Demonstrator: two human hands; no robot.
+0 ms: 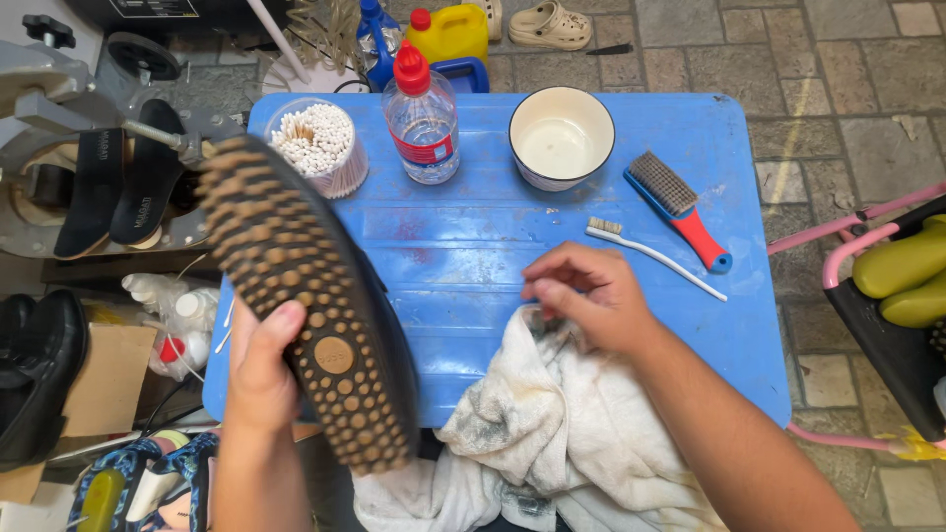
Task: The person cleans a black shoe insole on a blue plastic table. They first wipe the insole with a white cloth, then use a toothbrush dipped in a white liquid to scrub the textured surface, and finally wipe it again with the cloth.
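My left hand (261, 369) grips a dark shoe (305, 296) turned sole up, showing rows of brown rubber studs, above the left edge of a small blue table (473, 227). My right hand (591, 296) pinches a fold of a stained white cloth (532, 424) that lies over the table's near edge. A white toothbrush (655, 256) and a blue brush with a red handle (680, 207) lie just beyond my right hand.
On the table stand a tub of cotton swabs (320, 143), a clear bottle with a red cap (422, 113) and a white bowl (560, 138). Black shoes (39, 374) and insoles (118, 187) sit at the left. A pink-framed rack (867, 236) stands at the right.
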